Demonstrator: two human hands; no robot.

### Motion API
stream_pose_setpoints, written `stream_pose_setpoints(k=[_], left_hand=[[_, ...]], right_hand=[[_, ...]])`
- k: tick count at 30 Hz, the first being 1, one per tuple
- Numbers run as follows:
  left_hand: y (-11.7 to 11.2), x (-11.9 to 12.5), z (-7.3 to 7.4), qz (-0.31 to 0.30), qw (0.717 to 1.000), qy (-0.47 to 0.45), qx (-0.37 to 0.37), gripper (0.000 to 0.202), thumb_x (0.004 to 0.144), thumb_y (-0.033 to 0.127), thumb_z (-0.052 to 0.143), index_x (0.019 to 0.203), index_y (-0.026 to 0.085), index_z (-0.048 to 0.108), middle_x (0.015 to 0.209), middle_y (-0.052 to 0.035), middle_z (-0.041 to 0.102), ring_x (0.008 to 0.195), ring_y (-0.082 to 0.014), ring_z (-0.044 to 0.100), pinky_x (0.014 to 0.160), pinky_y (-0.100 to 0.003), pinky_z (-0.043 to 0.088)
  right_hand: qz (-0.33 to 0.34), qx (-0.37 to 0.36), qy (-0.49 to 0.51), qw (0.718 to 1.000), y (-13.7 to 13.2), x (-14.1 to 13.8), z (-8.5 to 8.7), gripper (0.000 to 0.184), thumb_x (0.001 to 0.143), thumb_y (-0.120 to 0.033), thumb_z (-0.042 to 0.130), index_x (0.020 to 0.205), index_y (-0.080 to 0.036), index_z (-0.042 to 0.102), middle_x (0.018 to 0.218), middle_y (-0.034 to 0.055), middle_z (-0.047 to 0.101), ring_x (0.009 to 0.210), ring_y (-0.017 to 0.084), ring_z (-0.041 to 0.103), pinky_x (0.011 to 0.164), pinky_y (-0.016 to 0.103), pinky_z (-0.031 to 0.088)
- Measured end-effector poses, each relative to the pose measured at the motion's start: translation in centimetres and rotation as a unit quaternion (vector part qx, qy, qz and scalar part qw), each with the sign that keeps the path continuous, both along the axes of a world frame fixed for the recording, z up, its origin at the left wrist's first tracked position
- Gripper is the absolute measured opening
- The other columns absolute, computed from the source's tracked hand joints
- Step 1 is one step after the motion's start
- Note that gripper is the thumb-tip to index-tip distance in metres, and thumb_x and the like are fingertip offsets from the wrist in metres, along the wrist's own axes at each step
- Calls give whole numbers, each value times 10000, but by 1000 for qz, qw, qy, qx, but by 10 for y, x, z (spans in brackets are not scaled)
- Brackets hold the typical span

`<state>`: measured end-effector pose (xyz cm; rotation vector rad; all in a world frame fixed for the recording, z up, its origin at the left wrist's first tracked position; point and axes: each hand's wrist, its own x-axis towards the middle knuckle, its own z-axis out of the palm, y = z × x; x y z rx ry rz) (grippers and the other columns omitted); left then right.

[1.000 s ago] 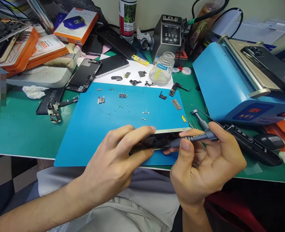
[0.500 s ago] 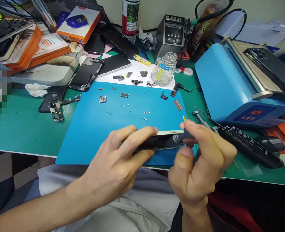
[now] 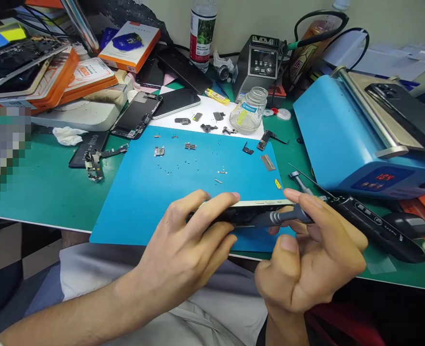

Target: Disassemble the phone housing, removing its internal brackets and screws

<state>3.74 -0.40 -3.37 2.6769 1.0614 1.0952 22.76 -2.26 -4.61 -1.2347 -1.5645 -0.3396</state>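
In the head view, the left hand [image 3: 183,245] has its fingers gripping one end of the phone [image 3: 264,203], which spans the gap between both hands. The right hand [image 3: 316,254] has its fingers grasping a screwdriver [image 3: 275,218], pointed at the phone's dark inner side. Beyond the fingers, tiny screws [image 3: 198,168] lie on the blue mat [image 3: 133,192]; farther off stands a glass jar [image 3: 248,115].
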Motion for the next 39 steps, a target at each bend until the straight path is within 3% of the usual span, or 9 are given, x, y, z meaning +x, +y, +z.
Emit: stream_pose_setpoints(k=[1,3,6,9,14,19,30,36,39], left_hand=[[1,1,0,0,1000,-1,0,58,1060,192,723,1098,179,765,1505,-103,660,1311,-287,550,1158,-441,492],[2,2,1,2,1000,-5,1,44,1065,215,723,1075,191,759,1502,-103,664,1308,-284,560,1149,-444,495],[4,3,1,8,1000,-6,-11,35,1062,201,726,1070,200,760,1506,-103,663,1316,-282,564,1142,-446,493],[3,4,1,18,999,-15,-23,39,1059,246,749,1071,219,775,1492,-94,669,1341,-283,548,1155,-448,473],[2,4,-1,16,999,-25,-17,57,1048,194,755,1050,241,789,1484,-80,661,1327,-275,541,1151,-450,454],[2,0,-1,-7,999,-21,-23,150,1004,103,771,1073,236,781,1538,-81,622,1357,-283,521,1167,-467,456],[1,-1,-1,-10,999,-27,-25,123,1000,125,754,1073,223,772,1547,-95,629,1357,-302,535,1141,-490,494],[1,-1,0,-16,999,-37,-27,127,997,121,754,1075,217,779,1546,-94,637,1349,-298,547,1148,-482,493],[1,-1,1,-17,998,-46,-30,130,1001,121,751,1082,217,785,1547,-89,644,1356,-295,549,1156,-478,485]], right_hand=[[3,3,2,1000,0,0,-1,584,1025,-190,564,1606,-231,542,1356,124,664,1152,293,754,690,384,688],[11,16,-7,1000,1,1,-1,632,988,-261,683,1605,-231,554,1325,117,671,1092,278,756,661,359,678],[31,20,38,999,4,1,-1,733,859,-163,864,1544,-251,618,1196,71,696,921,199,751,627,286,646],[43,37,131,990,5,0,1,672,876,-53,797,1499,-261,653,1230,67,673,863,157,734,685,304,655],[70,20,159,985,3,2,3,661,879,-103,829,1495,-271,658,1330,78,637,860,159,737,742,363,672],[7,74,122,990,8,5,2,631,926,-47,732,1518,-246,639,1341,110,601,891,142,689,653,274,641],[-8,1,107,994,5,2,-2,673,945,-38,719,1569,-250,585,1351,129,636,901,152,721,625,250,635],[-28,-15,-48,998,5,9,6,811,853,-99,880,1587,-231,564,1328,128,697,1051,241,687,799,378,668],[5,-4,-73,997,6,8,11,608,981,-136,689,1577,-168,575,1309,149,692,1241,295,658,973,467,660]])
